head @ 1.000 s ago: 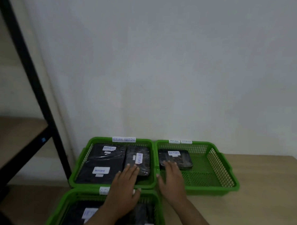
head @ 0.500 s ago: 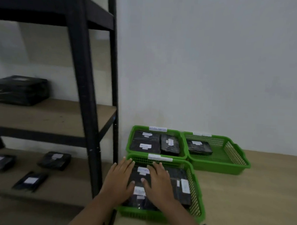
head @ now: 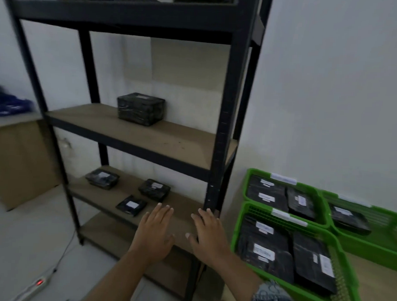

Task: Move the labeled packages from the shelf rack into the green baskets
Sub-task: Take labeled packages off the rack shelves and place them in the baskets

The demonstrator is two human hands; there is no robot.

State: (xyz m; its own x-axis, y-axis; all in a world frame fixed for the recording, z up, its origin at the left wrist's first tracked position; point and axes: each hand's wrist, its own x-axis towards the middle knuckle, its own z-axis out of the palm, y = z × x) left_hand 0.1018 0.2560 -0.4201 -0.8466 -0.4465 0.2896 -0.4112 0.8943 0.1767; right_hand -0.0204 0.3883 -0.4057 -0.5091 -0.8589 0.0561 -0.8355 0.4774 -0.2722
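Note:
My left hand (head: 154, 232) and my right hand (head: 208, 235) hover flat with fingers straight, holding nothing, in front of the black shelf rack (head: 224, 119). On its lower shelf lie three black labeled packages: a flat one (head: 131, 205) just left of my left hand, another (head: 154, 189) behind it, a third (head: 102, 178) further left. A bigger black package (head: 140, 108) stands on the middle shelf. To the right sit three green baskets: the near one (head: 240, 222), the back left one (head: 248, 182) and the back right one (head: 389, 240), all holding black packages.
The baskets rest on a wooden table (head: 375, 287) against the white wall. A cardboard box (head: 17, 163) stands at the left with blue items (head: 6, 105) on top. A power strip (head: 36, 284) with a red light lies on the floor.
My view has swung left from the baskets to the rack. Both hands left the near basket and now hover before the lower shelf, still holding nothing.

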